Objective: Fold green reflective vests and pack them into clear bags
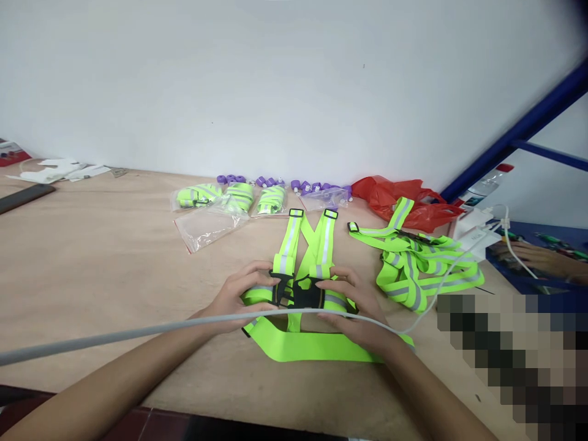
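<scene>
A neon-yellow reflective harness (316, 347) with grey stripes lies on the table in front of me, its two shoulder straps crossing. My left hand (245, 289) pinches the black pronged buckle half (280, 290) on the waist strap. The black socket half (307, 292) is gripped by my right hand (356, 300). The two halves face each other close together; I cannot tell whether the prongs are inside the socket. A grey cable (184, 326) crosses in front of both hands and hides part of the fingers.
A loose pile of reflective straps (420, 269) lies to the right, near a red plastic bag (390, 195). Bagged rolled straps (239, 197), an empty clear bag (209, 229) and several purple items (321, 187) line the back. Another person's hand (533, 254) is at far right.
</scene>
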The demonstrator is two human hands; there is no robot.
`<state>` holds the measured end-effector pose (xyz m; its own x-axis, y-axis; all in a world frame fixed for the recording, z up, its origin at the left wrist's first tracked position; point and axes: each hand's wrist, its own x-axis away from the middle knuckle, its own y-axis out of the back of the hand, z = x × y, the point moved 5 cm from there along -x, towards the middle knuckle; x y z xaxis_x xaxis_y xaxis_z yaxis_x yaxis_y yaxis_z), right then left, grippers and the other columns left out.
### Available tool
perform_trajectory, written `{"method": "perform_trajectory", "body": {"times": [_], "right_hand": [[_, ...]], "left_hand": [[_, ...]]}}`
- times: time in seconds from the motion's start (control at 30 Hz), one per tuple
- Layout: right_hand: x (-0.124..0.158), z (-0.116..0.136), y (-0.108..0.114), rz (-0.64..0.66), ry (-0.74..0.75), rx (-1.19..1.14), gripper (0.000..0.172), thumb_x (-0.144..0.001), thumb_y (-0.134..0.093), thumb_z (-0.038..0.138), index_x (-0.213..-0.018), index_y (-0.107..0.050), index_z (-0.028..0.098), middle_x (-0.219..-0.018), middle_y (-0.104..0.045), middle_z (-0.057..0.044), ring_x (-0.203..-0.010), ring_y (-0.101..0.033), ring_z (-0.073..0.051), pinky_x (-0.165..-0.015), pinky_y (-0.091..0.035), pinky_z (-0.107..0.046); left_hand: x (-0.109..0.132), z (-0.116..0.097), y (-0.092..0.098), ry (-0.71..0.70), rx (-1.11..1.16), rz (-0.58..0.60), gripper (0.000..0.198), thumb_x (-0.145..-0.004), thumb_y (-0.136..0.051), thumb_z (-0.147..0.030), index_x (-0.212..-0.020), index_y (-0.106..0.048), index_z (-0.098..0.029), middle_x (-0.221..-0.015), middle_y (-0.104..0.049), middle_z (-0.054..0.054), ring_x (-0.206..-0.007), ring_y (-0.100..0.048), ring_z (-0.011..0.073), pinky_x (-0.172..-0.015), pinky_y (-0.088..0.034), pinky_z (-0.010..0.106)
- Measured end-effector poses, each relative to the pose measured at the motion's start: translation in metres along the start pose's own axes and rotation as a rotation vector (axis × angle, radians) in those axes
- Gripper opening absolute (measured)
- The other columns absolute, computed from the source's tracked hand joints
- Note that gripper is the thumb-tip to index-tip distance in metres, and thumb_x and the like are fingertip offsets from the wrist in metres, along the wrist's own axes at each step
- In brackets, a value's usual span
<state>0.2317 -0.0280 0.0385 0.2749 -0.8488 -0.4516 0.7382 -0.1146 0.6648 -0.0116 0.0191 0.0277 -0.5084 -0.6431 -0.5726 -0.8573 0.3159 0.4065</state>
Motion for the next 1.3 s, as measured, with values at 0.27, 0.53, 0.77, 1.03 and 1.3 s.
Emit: {"method": "perform_trajectory", "body": {"times": [0.27,0.53,0.77,1.03,1.3], "right_hand": [[0.004,-0.004,-0.005,-0.026,-0.025,-0.013,0.034,-0.086,-0.074,0.046,-0.116,-0.073,0.030,-0.120,-0.061,-0.009,-0.112,-0.066,-0.027,-0.092,-0.059,-0.038],[0.003,-0.005,-0.005,-0.022,-0.004,-0.030,0.035,-0.085,-0.076,0.047,-0.115,-0.074,0.030,-0.120,-0.062,-0.010,-0.112,-0.067,-0.027,-0.092,-0.059,-0.039],[0.005,-0.011,-0.008,0.004,-0.003,-0.059,0.034,-0.085,-0.077,0.045,-0.116,-0.076,0.030,-0.123,-0.063,-0.010,-0.109,-0.069,-0.025,-0.090,-0.059,-0.035],[0.010,-0.019,-0.014,0.037,-0.074,-0.115,0.038,-0.085,-0.077,0.044,-0.120,-0.076,0.030,-0.127,-0.061,-0.010,-0.107,-0.069,-0.024,-0.090,-0.059,-0.035],[0.013,-0.018,-0.031,0.010,-0.047,-0.099,0.040,-0.088,-0.074,0.032,-0.128,-0.070,0.031,-0.133,-0.055,-0.010,-0.108,-0.068,-0.023,-0.094,-0.057,-0.037]], "left_hand": [[0.002,-0.001,-0.002,0.041,-0.027,-0.060,0.036,-0.084,-0.078,-0.045,-0.109,-0.070,-0.020,-0.113,-0.066,0.013,-0.104,-0.068,0.0260,-0.088,-0.057,0.039],[0.004,-0.002,-0.003,0.024,-0.028,-0.032,0.036,-0.087,-0.075,-0.046,-0.112,-0.069,-0.020,-0.114,-0.064,0.012,-0.106,-0.066,0.0256,-0.088,-0.056,0.038],[0.007,-0.002,-0.007,0.055,-0.021,0.014,0.034,-0.081,-0.083,-0.032,-0.110,-0.068,-0.020,-0.116,-0.064,0.011,-0.106,-0.067,0.0245,-0.088,-0.055,0.035],[0.008,-0.006,-0.012,0.124,0.020,-0.017,0.029,-0.082,-0.082,-0.030,-0.105,-0.068,-0.020,-0.115,-0.062,0.010,-0.106,-0.067,0.0229,-0.087,-0.055,0.034],[0.008,-0.005,-0.012,0.168,-0.092,-0.070,0.031,-0.083,-0.081,-0.035,-0.108,-0.069,-0.020,-0.113,-0.060,0.011,-0.109,-0.065,0.0250,-0.087,-0.056,0.036]]}}
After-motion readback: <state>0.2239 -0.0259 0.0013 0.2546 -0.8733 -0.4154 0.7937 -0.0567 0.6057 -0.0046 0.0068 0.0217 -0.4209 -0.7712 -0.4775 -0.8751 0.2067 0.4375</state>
